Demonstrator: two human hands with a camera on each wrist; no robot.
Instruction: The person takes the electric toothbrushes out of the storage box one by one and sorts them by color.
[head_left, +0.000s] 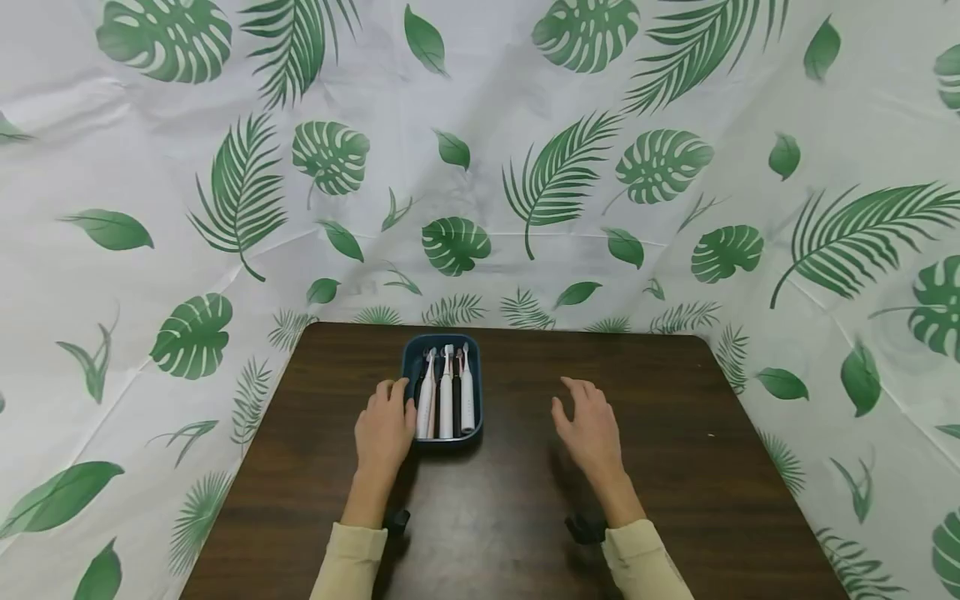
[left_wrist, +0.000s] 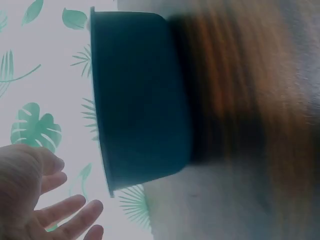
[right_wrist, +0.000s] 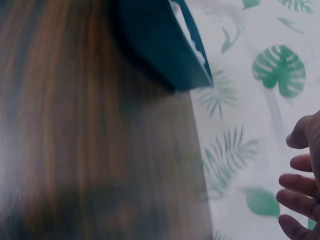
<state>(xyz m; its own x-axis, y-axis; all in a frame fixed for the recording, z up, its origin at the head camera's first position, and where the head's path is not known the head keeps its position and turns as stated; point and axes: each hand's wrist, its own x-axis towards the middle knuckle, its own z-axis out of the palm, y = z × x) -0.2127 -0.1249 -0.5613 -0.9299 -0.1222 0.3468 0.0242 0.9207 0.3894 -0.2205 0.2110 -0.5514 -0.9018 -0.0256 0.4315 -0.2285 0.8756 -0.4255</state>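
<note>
A dark blue bin [head_left: 449, 442] stands on the table, holding several electric toothbrushes [head_left: 446, 404] with white and black handles, heads toward the far side. Close by its left side is my left hand [head_left: 384, 427], fingers loosely bent and holding nothing. The left wrist view shows that hand [left_wrist: 30, 195] spread beside the bin's plain outer wall [left_wrist: 142, 100], with a gap between them. My right hand [head_left: 591, 427] hovers over the table to the right of the bin, holding nothing. Its fingers [right_wrist: 295, 185] look relaxed and apart in the right wrist view.
The brown wooden table [head_left: 525, 517] reaches back to a white leaf-patterned sheet [head_left: 510, 283], which also rises on both sides. Each wrist carries a dark strapped device, such as the one at the right cuff [head_left: 585, 529].
</note>
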